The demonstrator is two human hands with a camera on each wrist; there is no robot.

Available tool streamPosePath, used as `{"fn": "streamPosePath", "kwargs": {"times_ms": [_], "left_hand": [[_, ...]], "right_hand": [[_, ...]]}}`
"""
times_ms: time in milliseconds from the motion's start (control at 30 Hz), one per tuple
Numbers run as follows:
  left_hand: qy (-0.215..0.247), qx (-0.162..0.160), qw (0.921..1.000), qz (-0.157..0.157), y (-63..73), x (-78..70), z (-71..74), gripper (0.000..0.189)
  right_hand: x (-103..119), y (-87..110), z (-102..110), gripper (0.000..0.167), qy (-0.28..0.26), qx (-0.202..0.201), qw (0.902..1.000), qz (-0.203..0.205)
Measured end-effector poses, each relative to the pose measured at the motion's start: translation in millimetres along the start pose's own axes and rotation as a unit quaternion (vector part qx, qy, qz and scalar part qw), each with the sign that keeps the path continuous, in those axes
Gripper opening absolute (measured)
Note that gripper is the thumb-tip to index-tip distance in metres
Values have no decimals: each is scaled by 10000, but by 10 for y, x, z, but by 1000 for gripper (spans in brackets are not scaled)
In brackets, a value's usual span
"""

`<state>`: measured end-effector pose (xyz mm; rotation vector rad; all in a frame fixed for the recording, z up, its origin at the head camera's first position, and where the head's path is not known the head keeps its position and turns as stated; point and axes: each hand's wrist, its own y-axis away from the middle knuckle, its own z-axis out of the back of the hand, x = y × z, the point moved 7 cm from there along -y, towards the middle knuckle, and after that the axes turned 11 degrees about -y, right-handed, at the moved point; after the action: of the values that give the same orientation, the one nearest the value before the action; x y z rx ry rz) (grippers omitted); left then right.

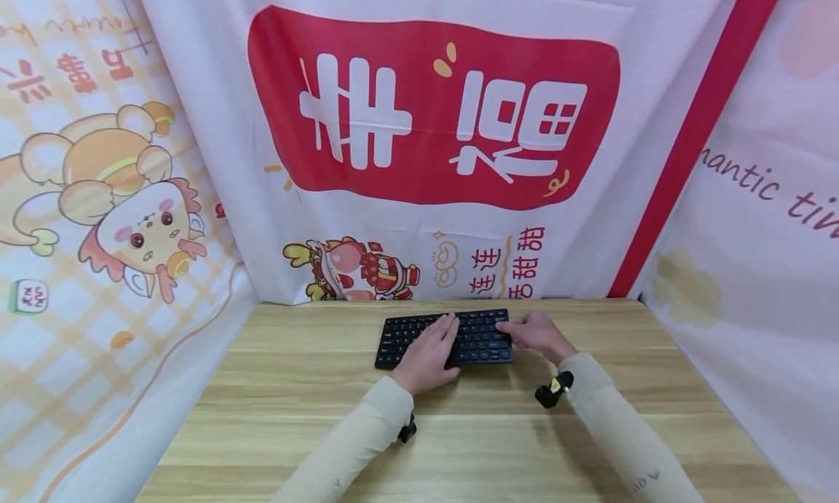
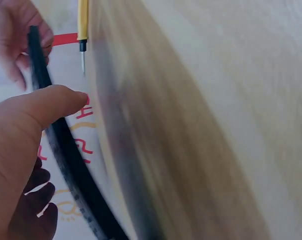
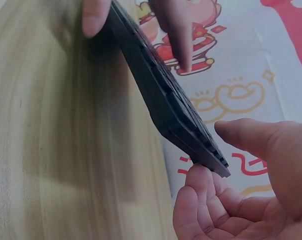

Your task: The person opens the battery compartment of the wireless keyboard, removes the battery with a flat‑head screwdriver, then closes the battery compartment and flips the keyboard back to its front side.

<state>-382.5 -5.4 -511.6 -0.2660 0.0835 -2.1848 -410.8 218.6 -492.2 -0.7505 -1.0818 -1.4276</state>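
A thin black keyboard (image 1: 481, 335) is held at a tilt above the wooden table, its keys facing up and away. My left hand (image 1: 427, 354) grips it near the middle, with fingers lying over the keys and the thumb (image 2: 66, 100) crossing the near edge towards the underside. At the right end, my right hand (image 1: 537, 333) holds the keyboard's corner. Its curled fingertips (image 3: 198, 180) support the underside, while the thumb (image 3: 236, 134) lies on the key side. Edge-on, the keyboard (image 3: 153, 102) shows a gap above the table in the right wrist view.
The wooden table (image 1: 472, 437) spreads out below both forearms. Behind its far edge hangs a white printed cloth (image 1: 459, 270) with red lettering, and more cloth stands on both sides. A slim yellow-and-black thing (image 2: 83, 22) with a thin metal tip shows in the left wrist view.
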Motion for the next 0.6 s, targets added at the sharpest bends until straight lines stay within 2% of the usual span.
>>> {"fn": "streamPosePath", "kwargs": {"times_ms": [233,433,600], "left_hand": [[-465,-415,9980,-45,-23,-47,-71,101],[-341,-688,9970,9,-17,-27,-28,98],[-150,-1049,9943,75,-21,1,90,85]], "right_hand": [[129,81,-10,38,-340,-135,9993,81],[263,111,-6,51,-306,-109,9993,203],[437,138,9,49,-452,-101,9984,331]]}}
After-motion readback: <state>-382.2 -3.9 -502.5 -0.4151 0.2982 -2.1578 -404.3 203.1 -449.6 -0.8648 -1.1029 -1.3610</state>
